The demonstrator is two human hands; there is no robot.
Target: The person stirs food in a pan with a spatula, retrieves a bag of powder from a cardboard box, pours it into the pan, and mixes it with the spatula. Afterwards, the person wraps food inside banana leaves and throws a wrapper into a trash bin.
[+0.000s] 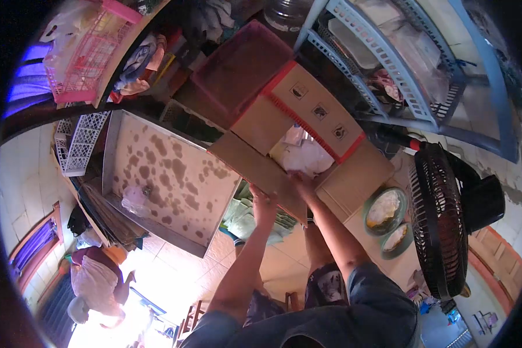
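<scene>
A large brown cardboard box (354, 180) with red tape along its edges stands in front of me, its flaps folded outward. White plastic bags (307, 153) show through its opening. My left hand (263, 200) is at the lower edge of the near flap (255, 174), fingers closed against the cardboard. My right hand (300, 183) reaches across that flap to the rim of the opening, close to the white bags. Its fingertips are partly hidden, so I cannot tell whether they grip anything. Below the flap lie greenish packets (243, 217).
A spotted metal tray (174, 174) is at left with a plastic bag (135, 200) on it. At right are two bowls of white food (384, 210) and a black fan (441, 220). A blue shelf (383, 58) and a pink crate (243, 66) stand behind. Another person (95, 278) is lower left.
</scene>
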